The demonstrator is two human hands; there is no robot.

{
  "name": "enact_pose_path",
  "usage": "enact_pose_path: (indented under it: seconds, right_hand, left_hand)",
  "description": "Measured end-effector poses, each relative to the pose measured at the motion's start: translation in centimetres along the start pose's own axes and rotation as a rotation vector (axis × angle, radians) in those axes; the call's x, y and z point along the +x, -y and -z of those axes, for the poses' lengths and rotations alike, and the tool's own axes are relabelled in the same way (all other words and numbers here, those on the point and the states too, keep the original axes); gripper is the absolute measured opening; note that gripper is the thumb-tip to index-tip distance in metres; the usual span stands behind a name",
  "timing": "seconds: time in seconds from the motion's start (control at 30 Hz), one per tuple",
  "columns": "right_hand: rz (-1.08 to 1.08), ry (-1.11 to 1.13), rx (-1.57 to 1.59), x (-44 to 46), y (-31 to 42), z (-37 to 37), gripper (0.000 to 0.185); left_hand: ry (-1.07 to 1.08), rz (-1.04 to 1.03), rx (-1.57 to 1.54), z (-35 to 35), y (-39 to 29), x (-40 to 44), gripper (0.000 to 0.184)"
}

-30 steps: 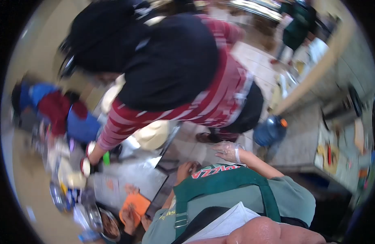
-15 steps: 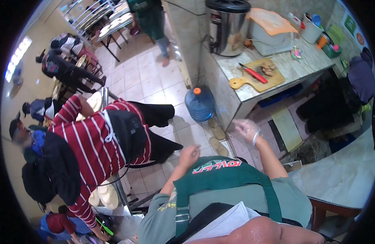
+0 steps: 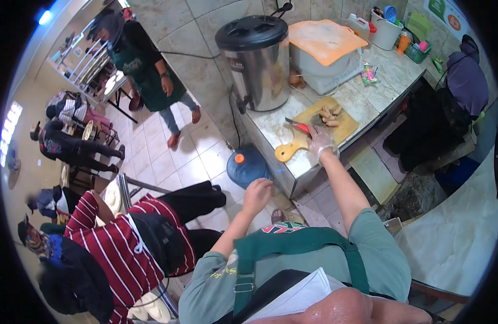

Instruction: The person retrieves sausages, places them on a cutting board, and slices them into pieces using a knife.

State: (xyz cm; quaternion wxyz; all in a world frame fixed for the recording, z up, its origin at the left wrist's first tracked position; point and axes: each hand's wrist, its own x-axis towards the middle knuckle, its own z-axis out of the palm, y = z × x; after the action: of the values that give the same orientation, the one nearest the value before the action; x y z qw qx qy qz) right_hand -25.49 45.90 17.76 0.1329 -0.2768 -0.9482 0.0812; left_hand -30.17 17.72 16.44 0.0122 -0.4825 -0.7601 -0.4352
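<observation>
My right hand (image 3: 320,144), in a clear plastic glove, reaches over the front edge of a wooden cutting board (image 3: 346,128). Its fingers are at the red handle of a knife (image 3: 296,125); whether they grip it is hard to make out. Several light brown pieces (image 3: 330,114) lie on the board beyond the hand. My left hand (image 3: 257,195) is bare, raised in front of my apron, with its fingers curled together and nothing visible in them. Below it stands a blue water jug (image 3: 246,166) with an orange cap.
On the tiled counter (image 3: 381,89) stand a steel urn (image 3: 257,65) and a white tub (image 3: 327,67) under an orange sheet. A person in red stripes (image 3: 127,243) bends at the left. Another in a green apron (image 3: 146,75) walks behind. A marble table (image 3: 454,232) is at the right.
My view has turned from the work table toward the counter. My right hand has moved onto the board at the knife. My left hand stays raised. The person in the green apron has come closer.
</observation>
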Motion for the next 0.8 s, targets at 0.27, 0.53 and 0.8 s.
enact_pose_path:
  seconds: [0.27,0.53,0.8]
  right_hand:
    - [-0.148,0.115,0.225,-2.2,-1.4,0.7,0.038]
    - [-0.393,0.212,1.489,-7.4,-9.4,6.6,0.035]
    - [-0.343,0.440,1.604,-3.8,-18.0,10.0,0.036]
  left_hand:
    - [-0.017,0.047,-0.101,-1.6,2.1,9.2,0.021]
    - [0.127,-0.184,0.000,-10.7,-2.1,20.4,0.033]
    - [0.299,-0.118,0.118,-17.5,-2.4,25.3,0.033]
